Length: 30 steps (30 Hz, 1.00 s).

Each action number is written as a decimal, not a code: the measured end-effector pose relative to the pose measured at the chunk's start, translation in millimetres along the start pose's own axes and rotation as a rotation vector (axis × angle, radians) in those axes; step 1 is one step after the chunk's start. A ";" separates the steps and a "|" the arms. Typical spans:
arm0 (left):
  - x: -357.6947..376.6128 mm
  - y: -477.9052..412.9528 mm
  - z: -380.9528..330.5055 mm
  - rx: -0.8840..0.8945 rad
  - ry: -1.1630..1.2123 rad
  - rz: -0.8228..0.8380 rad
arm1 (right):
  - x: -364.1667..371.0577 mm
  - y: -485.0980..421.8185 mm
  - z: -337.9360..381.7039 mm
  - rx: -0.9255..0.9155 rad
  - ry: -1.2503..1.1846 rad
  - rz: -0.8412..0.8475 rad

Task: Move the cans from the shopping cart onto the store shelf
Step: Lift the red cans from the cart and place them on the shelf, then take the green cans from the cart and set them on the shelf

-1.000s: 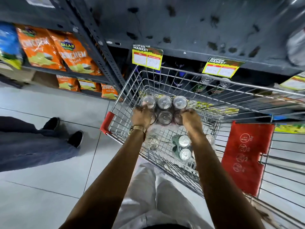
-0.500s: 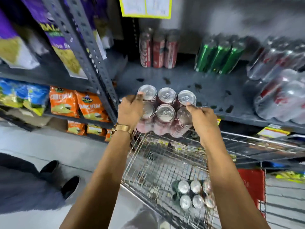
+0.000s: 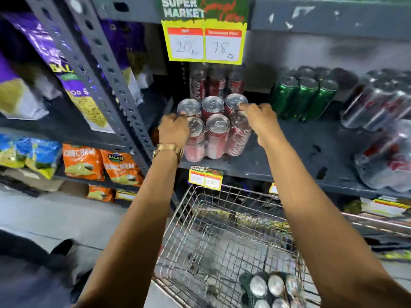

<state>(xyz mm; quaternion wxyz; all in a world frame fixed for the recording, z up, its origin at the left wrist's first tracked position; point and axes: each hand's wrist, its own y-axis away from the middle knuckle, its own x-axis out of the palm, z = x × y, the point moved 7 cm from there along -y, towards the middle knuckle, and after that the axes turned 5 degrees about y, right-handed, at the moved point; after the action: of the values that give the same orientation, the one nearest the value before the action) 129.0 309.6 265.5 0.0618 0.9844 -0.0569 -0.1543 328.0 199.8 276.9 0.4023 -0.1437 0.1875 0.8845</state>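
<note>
Grey store shelf [image 3: 278,165] mid-frame: red six-pack [image 3: 213,127] sits near its front edge, left hand [image 3: 174,132] and right hand [image 3: 260,120] fingers clamped on its sides; letting go early risks it tipping into cart [image 3: 222,230].

Bare forearms without sleeves, gold metal-link wristwatch [image 3: 168,149] on the left wrist, bare hands

Grey steel racking [image 3: 106,70]; pale, seemingly tiled floor [image 3: 66,216].
</note>
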 end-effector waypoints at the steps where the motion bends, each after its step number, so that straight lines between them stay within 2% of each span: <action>1: 3.1 -2.8 3.7 -0.016 -0.003 0.004 | 3.9 -5.3 -1.8 0.011 0.008 0.005; 6: 10.6 -9.3 18.9 -0.108 0.076 -0.011 | 16.5 -21.7 -6.3 0.018 0.020 -0.003; 16: 23.1 10.1 43.5 -0.082 0.311 0.033 | 21.5 -10.7 -29.3 -0.051 0.030 0.048; 21: 27.7 79.8 79.3 0.016 0.466 -0.067 | -6.2 39.2 -76.4 -0.171 -0.065 -0.060; 23: 41.8 116.4 110.5 0.010 0.439 -0.012 | -18.0 64.6 -113.6 -0.200 -0.057 -0.087; 26: 67.7 166.7 172.2 -0.197 0.378 0.099 | -31.1 98.3 -179.0 -0.162 -0.053 -0.030; 28: 88.5 201.9 222.1 -0.460 0.331 0.188 | -42.1 118.2 -227.4 -0.047 0.020 -0.009; 30: 107.6 235.3 270.2 -0.713 0.104 0.349 | -52.4 139.1 -283.4 0.124 0.109 0.011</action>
<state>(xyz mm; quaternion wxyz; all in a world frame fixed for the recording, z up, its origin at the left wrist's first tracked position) 124.8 35.4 11.0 0.4279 0.8832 -0.1628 -0.1016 284.1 -45.9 76.5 0.3947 -0.1657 0.2644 0.8642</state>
